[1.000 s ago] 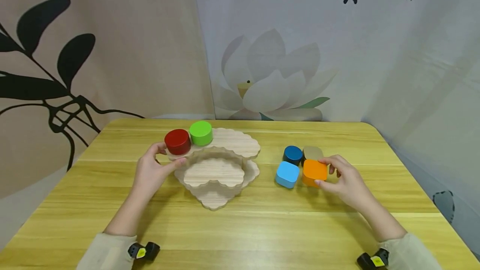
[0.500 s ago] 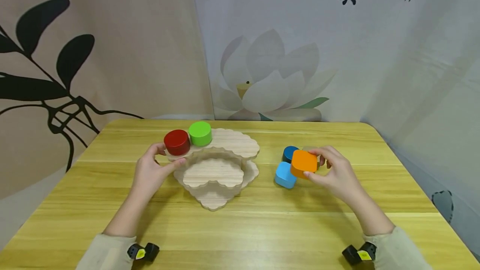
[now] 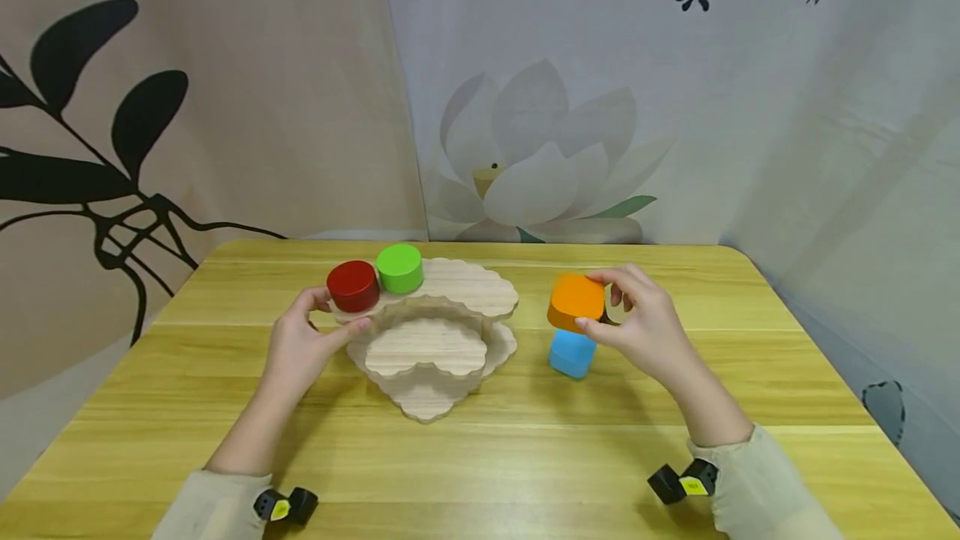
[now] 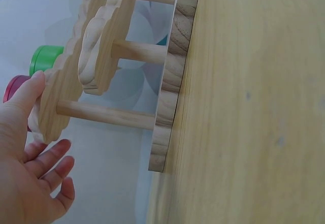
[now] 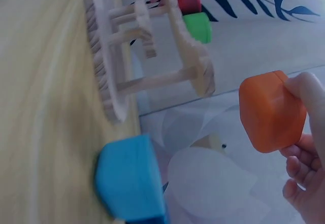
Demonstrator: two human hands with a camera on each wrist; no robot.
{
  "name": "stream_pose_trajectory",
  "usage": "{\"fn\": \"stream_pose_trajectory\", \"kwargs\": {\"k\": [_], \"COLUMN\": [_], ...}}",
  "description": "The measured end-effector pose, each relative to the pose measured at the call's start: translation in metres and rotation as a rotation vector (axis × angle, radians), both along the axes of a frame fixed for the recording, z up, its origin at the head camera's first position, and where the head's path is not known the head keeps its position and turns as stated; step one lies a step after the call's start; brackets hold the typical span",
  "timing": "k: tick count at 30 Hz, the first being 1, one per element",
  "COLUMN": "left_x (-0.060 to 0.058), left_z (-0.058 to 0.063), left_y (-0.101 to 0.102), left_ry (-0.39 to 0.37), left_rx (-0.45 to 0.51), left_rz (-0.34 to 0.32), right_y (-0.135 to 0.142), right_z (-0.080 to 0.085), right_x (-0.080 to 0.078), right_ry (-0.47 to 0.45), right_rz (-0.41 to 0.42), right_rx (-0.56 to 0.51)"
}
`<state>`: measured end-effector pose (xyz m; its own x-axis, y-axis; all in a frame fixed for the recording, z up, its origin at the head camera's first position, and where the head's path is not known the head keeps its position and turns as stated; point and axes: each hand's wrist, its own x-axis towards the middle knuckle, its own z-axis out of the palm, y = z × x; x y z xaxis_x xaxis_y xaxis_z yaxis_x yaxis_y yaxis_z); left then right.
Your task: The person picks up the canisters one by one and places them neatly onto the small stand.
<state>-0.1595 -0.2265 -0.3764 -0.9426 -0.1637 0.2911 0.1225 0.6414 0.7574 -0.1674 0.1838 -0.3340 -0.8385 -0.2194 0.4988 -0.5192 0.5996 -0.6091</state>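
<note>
The yellow wood-grain worktop (image 3: 487, 473) bears a scalloped pale-wood stand (image 3: 427, 348), its edge pinched by the left hand (image 3: 303, 344); 2 pieces on it look done: red cylinder (image 3: 352, 287), green cylinder (image 3: 401, 269). Fingers of the right hand (image 3: 637, 319) hold an orange rounded-square block (image 3: 577, 300) aloft; a light-blue rounded-square block (image 3: 572, 354) apparently remains.

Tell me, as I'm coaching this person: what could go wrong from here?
The orange block might slip: the right hand pinches it in midair. The left hand grips the wooden stand beside the red block; a jolt might knock that or the green block off.
</note>
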Motion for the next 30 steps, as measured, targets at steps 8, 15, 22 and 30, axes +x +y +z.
{"fn": "stream_pose_trajectory", "kwargs": {"k": [8,15,22,30], "left_x": [0.0,-0.001,-0.001,-0.001], "left_z": [0.0,-0.001,0.0,-0.001], "left_y": [0.0,0.0,0.0,0.0], "left_ry": [0.01,0.018,0.016,-0.001], "left_rx": [-0.016,-0.024,-0.016,-0.005], "left_rz": [0.003,0.002,-0.001,0.0], "right_y": [-0.021,-0.04,-0.056,-0.075], "right_z": [0.016,0.028,0.038,0.046], "right_x": [-0.009,-0.019,-0.027,-0.036], "right_ry": [-0.024,-0.006,0.0,-0.007], "right_rz": [0.027,0.057,0.091,0.123], "right_rx": [-0.038,-0.035,-0.041,-0.04]}}
